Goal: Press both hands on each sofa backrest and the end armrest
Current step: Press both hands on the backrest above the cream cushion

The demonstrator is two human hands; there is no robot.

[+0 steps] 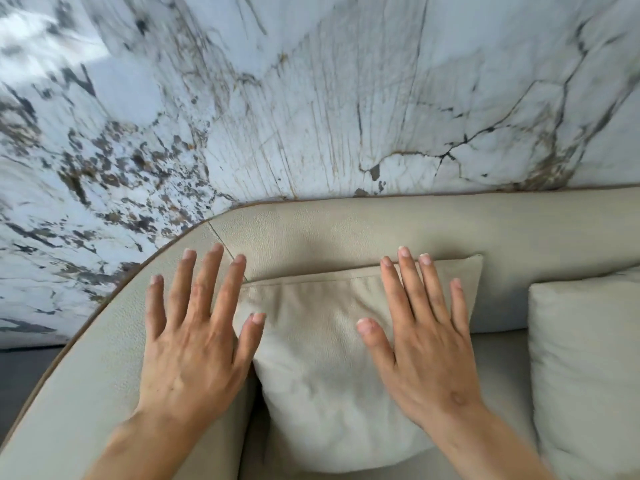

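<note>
Both wrists enter from six o'clock; my left hand (194, 344) lies flat, fingers spread, gripping nothing, on the curved armrest (104, 368) at eight, my right hand (426, 341) likewise on the loose cushion (322, 368). Pressing there, I might shift it, missing the backrest (346, 230) at twelve. Beyond rises a marble wall (311, 98).

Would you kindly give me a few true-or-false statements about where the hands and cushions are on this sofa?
1. Both hands are open with fingers spread. True: left hand, right hand.
2. The right hand grips a cup. False: it lies flat over the middle cushion.
3. A marble-patterned wall stands behind the sofa backrest. True.
4. Only one cushion is visible. False: a second cushion sits at the right.
</note>
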